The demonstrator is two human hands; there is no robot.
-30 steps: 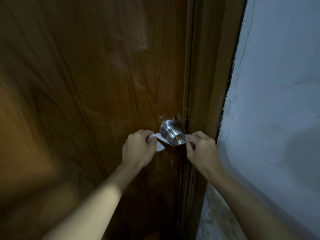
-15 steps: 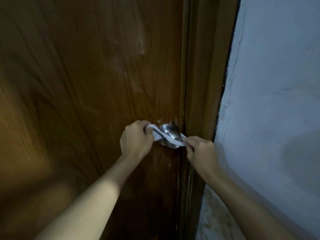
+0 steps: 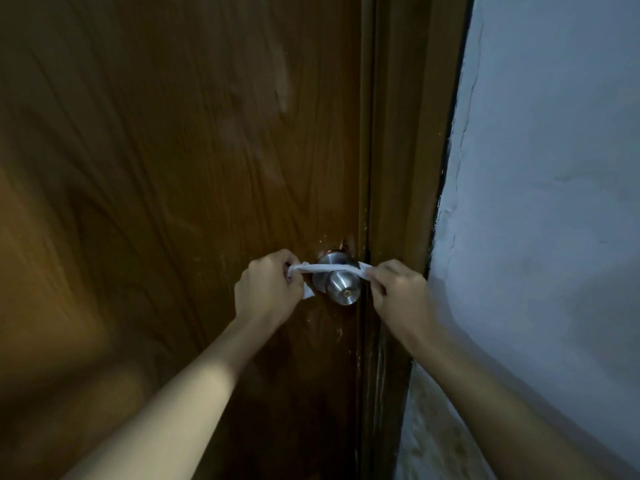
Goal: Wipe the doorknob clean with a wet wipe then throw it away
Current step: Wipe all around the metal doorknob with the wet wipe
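Observation:
A round brushed-steel doorknob (image 3: 343,288) with a small brass keyhole sticks out of the brown wooden door (image 3: 180,188) near its right edge. A white wet wipe (image 3: 330,268), twisted into a strip, is stretched across the top of the knob's neck. My left hand (image 3: 268,289) grips the strip's left end just left of the knob, and a loose corner hangs below that fist. My right hand (image 3: 398,289) pinches the right end, just right of the knob, in front of the door frame.
The brown door frame (image 3: 398,168) runs upright right of the knob. A pale blue-grey plastered wall (image 3: 547,209) with cracks along its edge fills the right side. No bin is in view.
The wipe has slid from under and across the front of the knob up onto the top of its neck. Both hands have risen slightly, and the knob's face shows again.

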